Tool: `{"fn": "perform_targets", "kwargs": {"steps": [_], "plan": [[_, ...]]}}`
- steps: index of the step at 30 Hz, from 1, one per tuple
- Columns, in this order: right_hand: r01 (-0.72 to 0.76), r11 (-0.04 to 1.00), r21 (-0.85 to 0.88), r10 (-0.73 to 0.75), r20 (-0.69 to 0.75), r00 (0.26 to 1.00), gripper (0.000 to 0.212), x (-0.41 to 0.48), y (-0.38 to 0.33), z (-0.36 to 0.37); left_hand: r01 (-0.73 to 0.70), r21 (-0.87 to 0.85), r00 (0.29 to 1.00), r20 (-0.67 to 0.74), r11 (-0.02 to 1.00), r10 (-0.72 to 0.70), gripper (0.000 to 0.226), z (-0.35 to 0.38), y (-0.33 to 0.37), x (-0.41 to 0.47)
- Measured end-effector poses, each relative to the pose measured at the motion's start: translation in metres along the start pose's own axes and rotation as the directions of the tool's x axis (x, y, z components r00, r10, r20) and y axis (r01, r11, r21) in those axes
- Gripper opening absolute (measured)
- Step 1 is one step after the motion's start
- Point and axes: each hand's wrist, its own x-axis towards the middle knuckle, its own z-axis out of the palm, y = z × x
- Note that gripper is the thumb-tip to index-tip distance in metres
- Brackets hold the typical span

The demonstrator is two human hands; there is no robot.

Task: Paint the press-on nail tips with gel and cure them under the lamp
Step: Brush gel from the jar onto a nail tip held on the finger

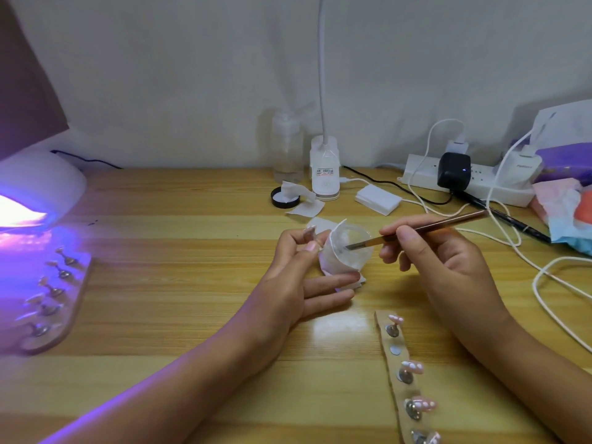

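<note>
My right hand [439, 251] pinches a thin brown brush [426, 227], whose tip dips into a small clear cup [350, 248] wrapped in white wipe. My left hand [307, 274] pinches a nail tip on its stand [310, 233] between thumb and forefinger, while its lower fingers steady the cup. A wooden strip [400, 376] with pink nail tips on metal stands lies at the lower right; one stand spot on it is bare. A second strip [54, 302] of nail tips lies in front of the lit curing lamp [38, 193] at the left, bathed in purple light.
A clear bottle [287, 149], a desk lamp base [325, 169], a black jar lid with wipes [285, 197] and a white block [378, 198] stand at the back. A power strip [474, 184] with chargers and white cables [551, 283] fills the right side, next to tissue packs [563, 200].
</note>
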Motion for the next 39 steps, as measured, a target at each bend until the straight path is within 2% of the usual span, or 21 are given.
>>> {"fn": "perform_targets", "kwargs": {"steps": [5, 9, 12, 18, 21, 26, 32, 36, 39], "plan": [[0.025, 1.0, -0.013, -0.024, 0.07, 0.997, 0.025, -0.0022, -0.0027, -0.0017, 0.013, -0.013, 0.999, 0.032, 1.0, -0.012, 0.02, -0.0006, -0.0022, 0.0016], [0.1, 0.995, -0.031, -0.1, 0.012, 0.995, 0.017, -0.0044, -0.0035, -0.0008, -0.003, 0.014, 0.997, 0.077, 1.0, 0.002, 0.014, -0.0038, -0.0039, 0.0027], [0.189, 0.973, -0.13, -0.191, -0.004, 0.982, 0.011, -0.0064, -0.0035, -0.0004, -0.028, 0.045, 0.996, 0.087, 0.999, 0.024, 0.017, -0.0042, -0.0054, 0.0031], [0.388, 0.876, -0.287, -0.363, 0.14, 0.921, 0.02, -0.0072, -0.0039, 0.0033, -0.053, 0.072, 0.996, 0.079, 0.996, 0.047, 0.015, -0.0031, -0.0069, 0.0038], [0.424, 0.849, -0.315, -0.391, 0.164, 0.906, 0.02, -0.0077, -0.0037, 0.003, -0.067, 0.088, 0.996, 0.065, 0.994, 0.061, 0.015, -0.0013, -0.0074, 0.0037], [0.394, 0.847, -0.357, -0.359, 0.162, 0.919, 0.013, -0.007, -0.001, 0.0034, -0.072, 0.106, 0.995, 0.079, 0.992, 0.064, 0.016, -0.0003, -0.0079, 0.0027], [0.355, 0.875, -0.33, -0.329, 0.134, 0.935, 0.016, -0.0056, -0.0019, 0.0035, -0.058, 0.093, 0.995, 0.091, 0.994, 0.05, 0.021, -0.0014, -0.0066, 0.0016], [0.259, 0.954, -0.15, -0.269, -0.048, 0.962, 0.016, -0.0054, -0.0048, -0.001, -0.019, 0.014, 0.997, 0.072, 1.0, 0.018, 0.022, -0.0033, -0.0047, 0.0023], [0.206, 0.975, -0.084, -0.216, -0.139, 0.967, 0.019, -0.0014, -0.0045, -0.005, 0.0, -0.07, 0.999, 0.047, 0.998, 0.003, 0.011, -0.0045, -0.0025, 0.0034]]}}
